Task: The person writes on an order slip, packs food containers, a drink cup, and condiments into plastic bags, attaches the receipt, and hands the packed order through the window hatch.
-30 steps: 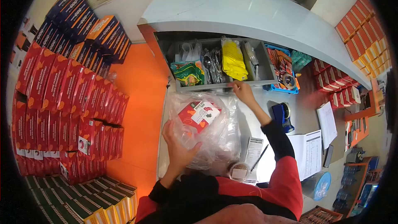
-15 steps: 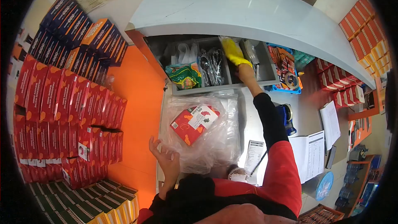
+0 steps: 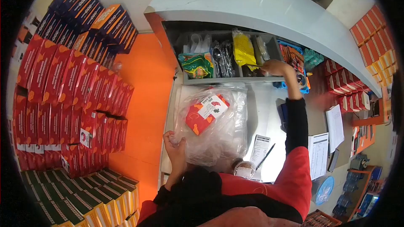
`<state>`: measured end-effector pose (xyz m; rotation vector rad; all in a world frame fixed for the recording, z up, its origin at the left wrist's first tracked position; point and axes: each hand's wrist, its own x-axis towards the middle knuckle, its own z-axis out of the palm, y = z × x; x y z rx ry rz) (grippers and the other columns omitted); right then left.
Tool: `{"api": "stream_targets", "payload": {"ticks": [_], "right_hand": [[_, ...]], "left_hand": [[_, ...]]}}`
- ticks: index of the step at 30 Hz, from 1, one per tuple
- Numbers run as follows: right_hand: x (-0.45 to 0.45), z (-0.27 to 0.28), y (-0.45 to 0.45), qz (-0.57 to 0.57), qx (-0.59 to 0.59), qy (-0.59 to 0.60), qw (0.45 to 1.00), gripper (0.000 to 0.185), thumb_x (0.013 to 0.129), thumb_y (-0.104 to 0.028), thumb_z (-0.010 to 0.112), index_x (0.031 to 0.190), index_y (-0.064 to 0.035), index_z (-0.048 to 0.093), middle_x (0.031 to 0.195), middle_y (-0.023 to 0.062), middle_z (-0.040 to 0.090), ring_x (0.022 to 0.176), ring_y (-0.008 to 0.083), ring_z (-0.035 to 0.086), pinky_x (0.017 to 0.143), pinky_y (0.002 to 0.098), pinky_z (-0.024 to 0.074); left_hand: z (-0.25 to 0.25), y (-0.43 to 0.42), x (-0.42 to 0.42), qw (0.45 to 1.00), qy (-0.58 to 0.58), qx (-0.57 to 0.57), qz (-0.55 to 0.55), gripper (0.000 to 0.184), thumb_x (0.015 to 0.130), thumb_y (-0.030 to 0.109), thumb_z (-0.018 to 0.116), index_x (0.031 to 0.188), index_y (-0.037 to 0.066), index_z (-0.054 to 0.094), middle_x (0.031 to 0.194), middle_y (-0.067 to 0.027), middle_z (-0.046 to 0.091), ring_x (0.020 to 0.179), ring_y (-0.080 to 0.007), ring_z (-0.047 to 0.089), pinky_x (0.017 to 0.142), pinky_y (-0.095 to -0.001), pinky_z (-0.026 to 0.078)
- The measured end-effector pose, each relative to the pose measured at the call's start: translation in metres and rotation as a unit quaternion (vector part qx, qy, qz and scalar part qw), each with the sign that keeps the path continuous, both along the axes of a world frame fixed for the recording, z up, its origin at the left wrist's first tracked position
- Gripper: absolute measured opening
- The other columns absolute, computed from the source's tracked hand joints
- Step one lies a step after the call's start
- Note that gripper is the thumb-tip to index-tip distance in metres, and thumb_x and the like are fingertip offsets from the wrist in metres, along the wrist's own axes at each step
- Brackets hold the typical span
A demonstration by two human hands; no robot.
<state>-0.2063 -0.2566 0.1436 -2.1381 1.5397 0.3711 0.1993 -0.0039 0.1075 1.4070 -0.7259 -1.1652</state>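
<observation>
My right hand (image 3: pixel 274 68) is at the front edge of a grey divided drawer tray (image 3: pixel 210 80), beside a yellow plastic packet (image 3: pixel 243 49). Its fingers are pinched together at the packet's lower right corner; a thin dark thing shows at their tips, too small to name. Clear plastic bags (image 3: pixel 210 147) lie on the counter below the tray. On or inside them rests a red box (image 3: pixel 201 117) with a white label. By the bags' left edge is my left hand (image 3: pixel 176 153), thumb and fingers apart and slightly curled, with nothing visible in it.
Wrapped black spoons (image 3: pixel 223 56) and a green packet (image 3: pixel 196 66) sit in the tray. A blue basket (image 3: pixel 306 85) stands right of it. On the counter are a receipt (image 3: pixel 260 149), a pen (image 3: pixel 266 155) and a round clear container (image 3: pixel 244 170). Red boxes (image 3: pixel 54 75) are stacked at left.
My right hand has drawn back from the yellow packet and moved right. The packet now lies flatter in its compartment. My left hand is slightly nearer the bags, and the view has shifted.
</observation>
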Motion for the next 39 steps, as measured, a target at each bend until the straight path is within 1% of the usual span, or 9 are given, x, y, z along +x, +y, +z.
{"api": "stream_targets", "payload": {"ticks": [1,3,6,13,16,22,28,33,39], "right_hand": [[-0.003,0.023,0.02,0.089,-0.041,-0.055,0.994,0.033,0.093,-0.031,0.04,0.095,-0.0064,0.062,0.084,0.0134,0.061,0.083,0.0234,0.058,0.071,0.0333,0.0456],[0.036,0.087,0.07,-0.185,0.13,-0.221,0.949,0.022,0.092,-0.018,0.045,0.096,-0.0062,0.062,0.088,0.0106,0.06,0.088,0.0206,0.057,0.076,0.0315,0.0447],[0.079,0.066,0.091,0.107,0.135,-0.453,0.875,0.016,0.089,-0.006,0.048,0.097,-0.0023,0.061,0.094,0.0092,0.059,0.09,0.0197,0.056,0.081,0.0314,0.0435],[0.253,-0.076,0.063,0.266,-0.117,-0.355,0.889,0.017,0.082,-0.008,0.046,0.089,-0.0027,0.061,0.093,0.014,0.06,0.095,0.0299,0.056,0.084,0.0379,0.0436],[0.259,-0.105,0.022,0.163,-0.042,-0.064,0.984,0.019,0.081,-0.012,0.047,0.088,-0.0052,0.064,0.097,0.0151,0.061,0.091,0.034,0.059,0.079,0.0412,0.0464],[0.246,-0.135,0.004,0.062,0.083,0.031,0.994,0.022,0.082,-0.018,0.049,0.09,-0.0068,0.066,0.096,0.0159,0.061,0.085,0.0373,0.06,0.074,0.043,0.0483],[0.217,-0.059,0.086,0.122,-0.283,-0.34,0.888,0.018,0.082,-0.017,0.055,0.093,-0.0094,0.065,0.097,0.0139,0.064,0.085,0.0301,0.063,0.07,0.0403,0.0504],[0.144,0.011,0.074,-0.147,-0.168,-0.318,0.921,0.026,0.078,-0.013,0.057,0.104,-0.0079,0.059,0.104,0.0178,0.059,0.095,0.0332,0.058,0.077,0.04,0.0481],[0.064,-0.103,-0.015,-0.212,-0.454,-0.334,0.799,0.039,0.08,-0.007,0.05,0.119,-0.0031,0.049,0.116,0.0238,0.053,0.106,0.0391,0.051,0.09,0.0414,0.0413]], "left_hand": [[0.003,-0.001,-0.001,1.0,0.011,0.0,0.002,0.042,0.077,-0.007,0.051,0.115,0.006,0.04,0.104,-0.0054,0.043,0.092,-0.0118,0.044,0.079,-0.0227,0.037],[0.005,-0.002,-0.001,1.0,-0.009,-0.02,0.004,0.043,0.077,-0.007,0.05,0.116,0.007,0.04,0.1,-0.0038,0.044,0.09,-0.0112,0.045,0.076,-0.0224,0.038],[0.005,-0.01,-0.001,0.994,-0.076,-0.08,-0.001,0.043,0.077,-0.008,0.047,0.117,0.005,0.04,0.1,-0.0041,0.044,0.096,-0.0125,0.044,0.079,-0.0235,0.039],[0.03,-0.048,-0.001,0.981,-0.066,-0.18,0.012,0.036,0.081,-0.005,0.042,0.116,0.003,0.043,0.094,-0.0017,0.043,0.087,-0.009,0.044,0.074,-0.0202,0.038],[0.026,-0.054,0.005,0.981,-0.058,-0.182,0.016,0.032,0.082,-0.004,0.041,0.114,0.003,0.046,0.09,0.0001,0.043,0.08,-0.0073,0.044,0.069,-0.0181,0.037],[0.033,-0.053,0.014,0.981,-0.077,-0.174,0.043,0.033,0.078,-0.009,0.041,0.108,-0.001,0.049,0.092,-0.0022,0.046,0.082,-0.0078,0.044,0.075,-0.0199,0.037],[0.03,-0.052,0.018,0.974,-0.123,-0.189,0.023,0.035,0.076,-0.006,0.039,0.109,0.001,0.048,0.092,-0.002,0.045,0.085,-0.0102,0.045,0.076,-0.0208,0.038],[0.028,-0.052,0.017,0.975,-0.123,-0.186,0.021,0.032,0.077,-0.006,0.042,0.108,-0.001,0.048,0.098,-0.0043,0.046,0.087,-0.0116,0.046,0.079,-0.0224,0.038],[0.035,-0.052,0.011,0.972,-0.128,-0.194,-0.046,0.029,0.081,0.01,0.047,0.108,0.001,0.048,0.094,-0.0025,0.044,0.086,-0.0102,0.044,0.076,-0.0204,0.036]]}}
